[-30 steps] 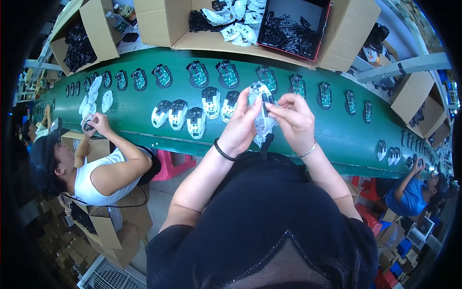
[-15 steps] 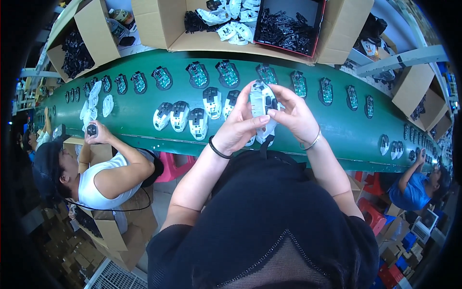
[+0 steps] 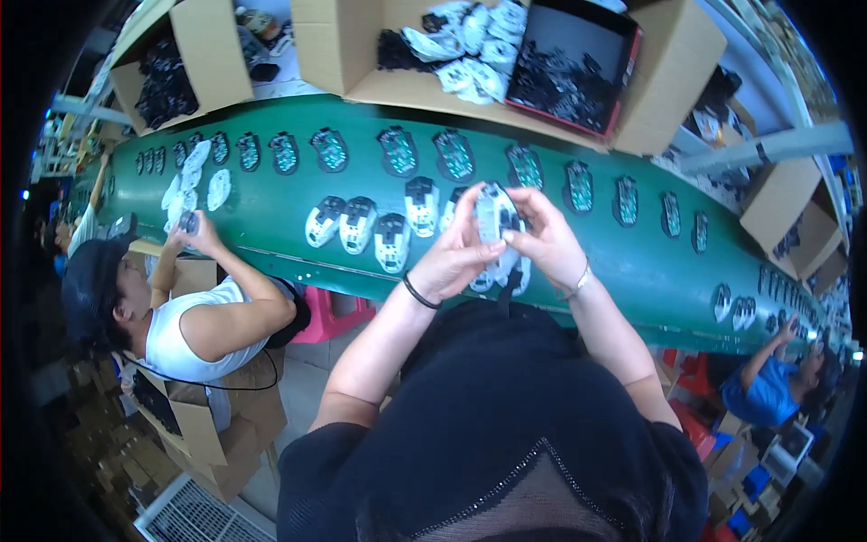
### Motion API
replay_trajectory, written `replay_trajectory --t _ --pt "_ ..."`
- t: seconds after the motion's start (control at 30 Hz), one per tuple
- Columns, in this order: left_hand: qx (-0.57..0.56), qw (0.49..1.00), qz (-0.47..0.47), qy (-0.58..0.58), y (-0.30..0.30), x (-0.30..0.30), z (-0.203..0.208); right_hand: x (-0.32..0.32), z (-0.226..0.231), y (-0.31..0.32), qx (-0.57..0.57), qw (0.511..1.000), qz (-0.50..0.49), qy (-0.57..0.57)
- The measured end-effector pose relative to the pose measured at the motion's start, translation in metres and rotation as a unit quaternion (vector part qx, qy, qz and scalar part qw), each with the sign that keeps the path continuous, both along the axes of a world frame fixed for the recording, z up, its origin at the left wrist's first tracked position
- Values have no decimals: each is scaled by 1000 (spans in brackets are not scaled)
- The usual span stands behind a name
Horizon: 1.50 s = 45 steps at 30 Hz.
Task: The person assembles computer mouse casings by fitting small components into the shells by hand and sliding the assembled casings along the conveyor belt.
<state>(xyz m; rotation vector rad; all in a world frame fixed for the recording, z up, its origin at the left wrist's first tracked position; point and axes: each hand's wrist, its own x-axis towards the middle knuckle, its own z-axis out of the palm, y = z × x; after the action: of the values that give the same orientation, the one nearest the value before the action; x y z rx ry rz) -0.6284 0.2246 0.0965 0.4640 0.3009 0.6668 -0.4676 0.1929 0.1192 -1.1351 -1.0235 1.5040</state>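
Note:
A white computer mouse shell (image 3: 489, 219) with black parts is held upright between both my hands above the green belt. My left hand (image 3: 450, 259) grips its left side, thumb across the lower part. From the other side my right hand (image 3: 553, 242) closes on it, its thumb bent near the black piece. Just below my hands lie more white mouse shells (image 3: 517, 278), partly covered by my fingers. To the left, several white and black mouse shells (image 3: 358, 223) rest on the belt. A row of green circuit boards in black mouse bases (image 3: 453, 155) runs beyond my hands.
The green belt (image 3: 298, 194) curves across in front of me. Beyond it stands an open cardboard box (image 3: 316, 41) with white shells and a black tray (image 3: 578, 68) of small black parts. A co-worker (image 3: 212, 325) handles a dark piece at left; another person (image 3: 768, 384) works far right.
The whole view has shifted, so the belt and boxes appear slightly farther right and lower. Both my hands keep hold of the mouse shell. The left co-worker's hands and dark piece have turned.

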Motion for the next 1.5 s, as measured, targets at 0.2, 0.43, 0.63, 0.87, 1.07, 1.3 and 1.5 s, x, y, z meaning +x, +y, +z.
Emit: replay_trajectory --t 0.2,0.43,0.63,0.87,1.07,1.3,1.5 --pt "-10 996 68 49 9 -34 -26 -30 -25 32 -15 997 79 -14" --pt "-51 967 242 57 40 -89 -53 -56 -64 226 128 913 98 -375" --pt "-108 938 305 123 50 -99 -73 -93 -119 365 332 602 154 -710" --pt "-119 951 262 116 75 -107 -70 -85 -121 388 406 558 204 -694" --pt "-128 966 222 -9 93 -91 -40 -42 -70 325 267 921 19 -283" --pt "-60 992 109 -28 78 -65 -5 -5 29 156 80 964 129 -220" --pt "8 999 41 33 45 -45 13 -2 60 87 342 834 160 -404"
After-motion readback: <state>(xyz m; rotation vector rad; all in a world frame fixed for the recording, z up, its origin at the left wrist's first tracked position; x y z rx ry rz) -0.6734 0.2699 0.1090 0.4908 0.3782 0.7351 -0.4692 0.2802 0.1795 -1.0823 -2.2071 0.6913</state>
